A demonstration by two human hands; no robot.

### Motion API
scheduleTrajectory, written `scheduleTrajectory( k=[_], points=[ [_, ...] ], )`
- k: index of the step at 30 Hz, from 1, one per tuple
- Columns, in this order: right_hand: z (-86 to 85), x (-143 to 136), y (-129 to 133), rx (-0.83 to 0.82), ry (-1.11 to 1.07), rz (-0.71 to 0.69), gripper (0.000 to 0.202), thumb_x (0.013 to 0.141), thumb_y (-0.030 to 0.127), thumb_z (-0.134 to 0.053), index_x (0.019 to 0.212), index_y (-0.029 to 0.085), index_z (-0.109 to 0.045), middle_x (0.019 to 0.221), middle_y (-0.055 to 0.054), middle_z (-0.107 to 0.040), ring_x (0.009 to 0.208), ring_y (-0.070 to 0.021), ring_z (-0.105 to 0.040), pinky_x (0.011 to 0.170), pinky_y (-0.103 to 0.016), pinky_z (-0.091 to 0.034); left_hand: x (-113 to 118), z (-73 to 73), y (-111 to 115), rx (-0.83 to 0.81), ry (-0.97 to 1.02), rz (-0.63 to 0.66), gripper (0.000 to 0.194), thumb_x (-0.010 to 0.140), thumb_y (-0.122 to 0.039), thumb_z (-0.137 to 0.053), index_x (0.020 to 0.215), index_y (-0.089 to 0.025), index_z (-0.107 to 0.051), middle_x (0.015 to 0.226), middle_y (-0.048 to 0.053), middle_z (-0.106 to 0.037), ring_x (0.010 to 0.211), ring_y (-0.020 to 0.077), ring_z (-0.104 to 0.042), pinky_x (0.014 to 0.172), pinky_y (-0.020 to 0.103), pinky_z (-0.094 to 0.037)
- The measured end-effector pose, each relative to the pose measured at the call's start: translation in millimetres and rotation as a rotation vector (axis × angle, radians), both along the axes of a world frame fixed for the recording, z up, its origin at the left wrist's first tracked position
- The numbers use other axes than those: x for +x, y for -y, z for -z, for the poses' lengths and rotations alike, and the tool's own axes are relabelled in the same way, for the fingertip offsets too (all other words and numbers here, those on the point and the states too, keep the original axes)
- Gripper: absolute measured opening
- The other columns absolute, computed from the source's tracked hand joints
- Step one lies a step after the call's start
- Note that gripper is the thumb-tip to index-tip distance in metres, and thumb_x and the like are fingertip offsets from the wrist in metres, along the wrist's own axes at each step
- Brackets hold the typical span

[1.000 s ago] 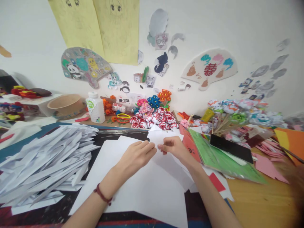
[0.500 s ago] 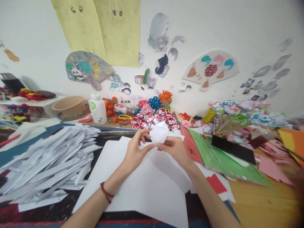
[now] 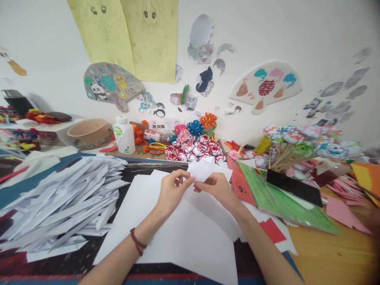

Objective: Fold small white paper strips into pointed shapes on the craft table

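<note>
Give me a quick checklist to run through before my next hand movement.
1. Left hand on the folded white paper: ok, fingertips at its lower left edge.
2. Right hand on it too: ok, fingertips near its lower end.
3. White sheets below squared up: not ok, edges staggered.
4. Pile of white paper strips apart from both hands: ok.
5. White bottle upright and capped: ok.
6. Creases sharp: cannot tell, too small.

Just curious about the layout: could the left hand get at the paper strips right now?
Probably yes: the paper strips lie on its side, with only flat white sheets and dark mat between. The left hand seems to be pinching a small white paper, though.
</note>
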State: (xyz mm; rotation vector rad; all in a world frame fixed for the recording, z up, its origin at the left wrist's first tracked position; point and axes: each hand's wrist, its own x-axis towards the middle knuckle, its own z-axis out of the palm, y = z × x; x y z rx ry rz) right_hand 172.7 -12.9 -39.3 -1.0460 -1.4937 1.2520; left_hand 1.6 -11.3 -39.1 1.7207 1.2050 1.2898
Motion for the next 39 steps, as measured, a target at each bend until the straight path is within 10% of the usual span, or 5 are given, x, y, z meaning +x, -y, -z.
scheduleTrajectory(
  k=[21,39],
  points=[
    [-8.7,2,4,0.043,-0.023,-0.036,0.019,0.074,0.034,-0.068,0.075,0.015,-0.069,0.066,-0.003,-0.065,0.059,-0.0141,-0.06,0.059,-0.027,-0.049,-10,-18.0,-1,-0.112,0.013,0.269,0.024,0.078,-0.038,-0.062,0.072,-0.015,-0.066,0.071,0.003,-0.066,0.061,0.0113,-0.053,0.055,0.022,-0.036],
    [-10.9,2,3,0.057,0.03,-0.01,0.023,0.074,0.037,-0.067,0.071,0.014,-0.068,0.064,-0.004,-0.065,0.058,-0.0145,-0.06,0.058,-0.027,-0.048,-3,-9.6,3,-0.011,-0.074,0.14,0.022,0.082,-0.034,-0.055,0.071,-0.015,-0.062,0.064,0.0,-0.06,0.06,0.0114,-0.051,0.058,0.022,-0.039]
  ],
)
